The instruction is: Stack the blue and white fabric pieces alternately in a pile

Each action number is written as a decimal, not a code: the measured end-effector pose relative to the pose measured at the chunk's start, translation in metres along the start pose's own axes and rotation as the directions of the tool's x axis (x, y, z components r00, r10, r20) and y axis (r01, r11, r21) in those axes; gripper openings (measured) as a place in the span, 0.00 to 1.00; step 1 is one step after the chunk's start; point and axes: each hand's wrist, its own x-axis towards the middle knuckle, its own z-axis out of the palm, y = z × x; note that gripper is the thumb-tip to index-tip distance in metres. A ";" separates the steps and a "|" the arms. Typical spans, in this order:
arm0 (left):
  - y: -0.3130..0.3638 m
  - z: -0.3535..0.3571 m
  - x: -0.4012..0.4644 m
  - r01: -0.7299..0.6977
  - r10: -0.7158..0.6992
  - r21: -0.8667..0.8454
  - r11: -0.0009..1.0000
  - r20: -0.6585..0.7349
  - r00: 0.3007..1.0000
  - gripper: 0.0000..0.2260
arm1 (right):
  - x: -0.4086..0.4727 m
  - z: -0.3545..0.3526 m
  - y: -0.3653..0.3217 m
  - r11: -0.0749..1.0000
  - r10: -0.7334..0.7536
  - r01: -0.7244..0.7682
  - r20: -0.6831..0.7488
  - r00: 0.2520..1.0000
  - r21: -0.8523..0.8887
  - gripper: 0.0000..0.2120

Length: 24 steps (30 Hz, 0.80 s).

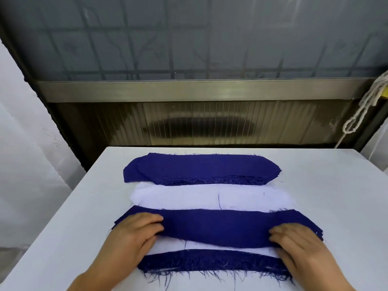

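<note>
A blue strip [216,225] is held at the near middle of the desk [63,227], above a white piece [168,244] and a frayed blue piece [210,264]. Its left end is gripped by the left hand [134,234], fingers curled over the edge; its right end is pinched by the right hand [300,244]. Beyond, a white pile [210,196] and a blue pile [199,168] are laid. Behind the desk a frosted window [189,38] and a hanging rope [361,108] are seen.
</note>
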 end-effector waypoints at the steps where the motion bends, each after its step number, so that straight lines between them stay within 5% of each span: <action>1: 0.002 0.006 -0.007 0.002 -0.002 -0.006 1.000 0.000 1.000 0.24 | -0.007 0.003 0.000 1.000 0.020 -0.021 0.010 1.000 0.013 0.21; 7: 0.006 0.014 -0.016 -0.007 0.007 0.012 1.000 -0.055 0.998 0.23 | -0.010 0.003 0.001 0.997 0.071 -0.071 -0.014 0.997 0.018 0.12; 15: 0.009 0.019 -0.021 -0.025 0.027 0.020 0.999 -0.099 0.995 0.21 | -0.018 0.004 -0.002 0.994 0.096 -0.097 0.004 0.995 0.049 0.23; 24: 0.012 0.021 -0.023 -0.010 0.006 -0.035 0.999 -0.119 0.993 0.20 | -0.017 -0.003 -0.006 0.983 0.153 -0.156 0.041 0.987 0.097 0.23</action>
